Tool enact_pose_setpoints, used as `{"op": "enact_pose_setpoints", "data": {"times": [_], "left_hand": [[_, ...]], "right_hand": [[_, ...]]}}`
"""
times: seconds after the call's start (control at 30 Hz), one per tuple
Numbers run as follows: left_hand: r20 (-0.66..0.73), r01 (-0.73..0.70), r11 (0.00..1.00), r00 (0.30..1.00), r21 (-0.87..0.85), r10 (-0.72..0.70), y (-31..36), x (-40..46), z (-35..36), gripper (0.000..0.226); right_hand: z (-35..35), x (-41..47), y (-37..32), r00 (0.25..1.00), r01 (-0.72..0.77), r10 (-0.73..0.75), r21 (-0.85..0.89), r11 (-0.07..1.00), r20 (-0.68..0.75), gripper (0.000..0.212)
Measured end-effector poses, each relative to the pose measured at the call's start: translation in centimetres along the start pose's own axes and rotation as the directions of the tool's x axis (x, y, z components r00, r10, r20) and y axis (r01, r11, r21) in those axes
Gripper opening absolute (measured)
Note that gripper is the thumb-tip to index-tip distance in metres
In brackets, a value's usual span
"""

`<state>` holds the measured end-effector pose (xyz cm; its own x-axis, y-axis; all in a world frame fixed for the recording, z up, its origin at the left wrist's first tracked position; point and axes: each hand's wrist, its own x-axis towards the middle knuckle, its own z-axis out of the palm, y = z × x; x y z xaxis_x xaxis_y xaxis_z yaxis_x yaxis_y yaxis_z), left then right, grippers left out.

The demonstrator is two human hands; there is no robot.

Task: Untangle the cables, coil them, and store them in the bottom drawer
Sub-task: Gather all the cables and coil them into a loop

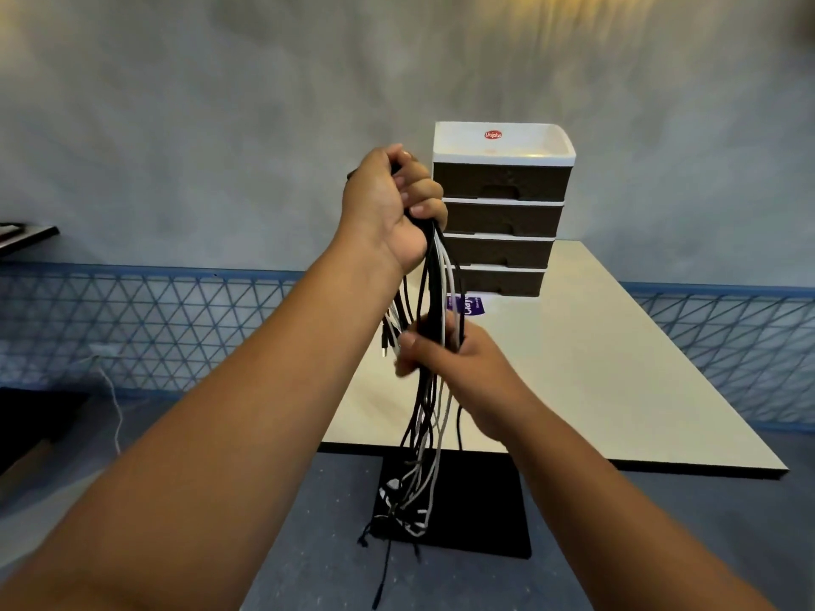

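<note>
A bundle of black and white cables (pixel 434 284) hangs straight down in front of me. My left hand (pixel 388 205) grips its top in a fist, raised high. Lower down, my right hand (pixel 445 350) is closed around the middle of the same bundle. The loose ends (pixel 410 500) dangle past the table's front edge toward the floor. Behind the cables a white-and-brown drawer unit (pixel 502 209) with several closed drawers stands on the white table (pixel 595 368); its bottom drawer (pixel 507 282) is shut.
A purple label (pixel 474 305) lies on the table just in front of the drawer unit. The table's black base plate (pixel 476 509) rests on the grey floor. A blue mesh fence (pixel 145 328) runs along the wall, with a white cord (pixel 115 412) hanging at left.
</note>
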<state>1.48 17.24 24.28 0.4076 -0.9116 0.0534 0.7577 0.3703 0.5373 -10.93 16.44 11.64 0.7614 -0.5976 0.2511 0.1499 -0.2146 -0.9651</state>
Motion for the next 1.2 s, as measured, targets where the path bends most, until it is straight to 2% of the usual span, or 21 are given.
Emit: {"op": "enact_pose_setpoints", "data": {"times": [0.2, 0.43, 0.57, 0.6, 0.67, 0.73, 0.8, 0.87, 1.07, 1.2], "left_hand": [[0.001, -0.002, 1.000, 1.000, 0.018, 0.002, 0.3, -0.2, -0.7, 0.034], [-0.047, -0.017, 1.000, 0.999, 0.014, 0.017, 0.3, -0.1, -1.9, 0.038], [-0.059, -0.011, 1.000, 0.998, -0.004, 0.011, 0.0, 0.1, -2.5, 0.039], [-0.060, -0.012, 1.000, 0.998, -0.008, 0.012, 0.0, 0.2, -2.5, 0.040], [-0.060, -0.017, 1.000, 0.998, 0.000, 0.017, -0.1, 0.2, -2.6, 0.039], [-0.056, -0.013, 1.000, 0.998, 0.013, 0.014, -0.4, 0.1, -2.6, 0.039], [-0.051, -0.008, 1.000, 0.999, 0.023, 0.009, -0.9, 0.1, -2.4, 0.038], [-0.045, -0.012, 0.999, 0.999, 0.029, 0.014, -1.3, 0.0, -2.2, 0.038], [-0.042, -0.028, 0.999, 0.999, 0.041, 0.030, -1.4, 0.1, -2.0, 0.036], [-0.040, -0.053, 0.999, 0.998, -0.004, 0.053, -0.4, 0.6, -2.2, 0.038]], "right_hand": [[0.6, -2.3, 4.1, 0.988, -0.123, 0.118, 0.049, 0.991, 0.096, 0.043], [0.0, -5.0, 9.3, 0.944, -0.304, 0.305, -0.029, 0.952, 0.127, 0.040], [-1.7, -6.4, 11.3, 0.882, -0.383, 0.429, -0.236, 0.893, 0.193, 0.035], [-2.3, -6.5, 11.0, 0.879, -0.369, 0.427, -0.262, 0.892, 0.214, 0.037], [-3.1, -6.0, 9.2, 0.915, -0.322, 0.349, -0.153, 0.934, 0.204, 0.051], [-3.2, -4.4, 6.2, 0.979, -0.187, 0.188, -0.016, 0.982, 0.075, 0.056], [-2.9, -2.7, 3.1, 0.994, 0.025, -0.022, 0.034, 0.999, -0.107, 0.042], [-2.1, -1.2, 0.4, 0.967, 0.149, -0.147, -0.006, 0.989, -0.207, 0.025], [-0.5, 0.8, -0.9, 0.972, 0.098, -0.083, 0.057, 0.994, -0.218, 0.021], [0.5, 0.0, 1.1, 0.989, -0.011, 0.005, -0.036, 0.999, -0.151, 0.016]]}}
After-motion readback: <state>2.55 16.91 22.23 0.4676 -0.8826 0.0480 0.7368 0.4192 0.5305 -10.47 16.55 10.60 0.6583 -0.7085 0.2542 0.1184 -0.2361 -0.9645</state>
